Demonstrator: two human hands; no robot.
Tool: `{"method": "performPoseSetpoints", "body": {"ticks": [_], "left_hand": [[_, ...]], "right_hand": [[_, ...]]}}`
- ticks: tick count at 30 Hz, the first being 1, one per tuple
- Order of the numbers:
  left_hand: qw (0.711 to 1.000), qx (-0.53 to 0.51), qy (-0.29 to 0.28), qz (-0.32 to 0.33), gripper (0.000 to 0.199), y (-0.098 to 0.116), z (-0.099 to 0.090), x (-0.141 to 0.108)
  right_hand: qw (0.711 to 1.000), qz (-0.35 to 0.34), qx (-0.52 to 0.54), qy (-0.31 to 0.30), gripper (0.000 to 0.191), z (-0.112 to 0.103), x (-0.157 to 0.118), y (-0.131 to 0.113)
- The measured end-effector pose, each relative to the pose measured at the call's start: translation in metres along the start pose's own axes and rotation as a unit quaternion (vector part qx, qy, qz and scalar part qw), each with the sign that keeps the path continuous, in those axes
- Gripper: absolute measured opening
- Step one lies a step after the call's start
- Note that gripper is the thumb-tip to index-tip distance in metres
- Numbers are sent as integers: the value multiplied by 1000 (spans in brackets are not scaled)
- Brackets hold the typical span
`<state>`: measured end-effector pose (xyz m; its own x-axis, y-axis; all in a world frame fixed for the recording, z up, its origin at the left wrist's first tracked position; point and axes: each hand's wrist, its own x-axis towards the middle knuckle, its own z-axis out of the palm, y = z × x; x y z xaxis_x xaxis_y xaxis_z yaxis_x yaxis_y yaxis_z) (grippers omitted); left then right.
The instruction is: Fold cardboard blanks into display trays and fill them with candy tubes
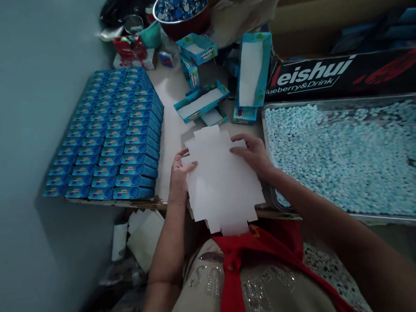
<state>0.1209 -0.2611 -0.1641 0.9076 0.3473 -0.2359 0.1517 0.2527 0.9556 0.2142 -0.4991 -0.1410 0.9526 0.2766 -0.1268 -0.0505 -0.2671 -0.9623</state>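
Several white die-cut card sheets [220, 179] are held in a loose, uneven stack over the table's front edge. My left hand [183, 170] grips the stack's left side, its thumb on top and its other fingers at the edge. On the upper right corner, my right hand [253, 155] holds the sheets between thumb and fingers. Behind the stack lie open blue cartons, among them a long one [202, 102] and a tall one [253, 70], with white inner faces.
Rows of small blue boxes [109, 135] fill the table's left side. A metal tray [348, 159] of pale blue candies stands at right, before a black printed carton [349, 75]. A bowl [182, 9] of blue wrapped pieces and a red tape dispenser [131, 49] sit at the back.
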Motion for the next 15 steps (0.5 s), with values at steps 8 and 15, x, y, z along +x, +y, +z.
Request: {"method": "performPoseSetpoints", "body": {"ticks": [8,15], "left_hand": [[995,6,30,-93,72,5,2,12],[993,-86,-54,-63,88,6,-4,6]], "right_hand": [[981,164,89,-49,45,-4,8,11],[956,235,178,-5,54,-3,10,14]]}}
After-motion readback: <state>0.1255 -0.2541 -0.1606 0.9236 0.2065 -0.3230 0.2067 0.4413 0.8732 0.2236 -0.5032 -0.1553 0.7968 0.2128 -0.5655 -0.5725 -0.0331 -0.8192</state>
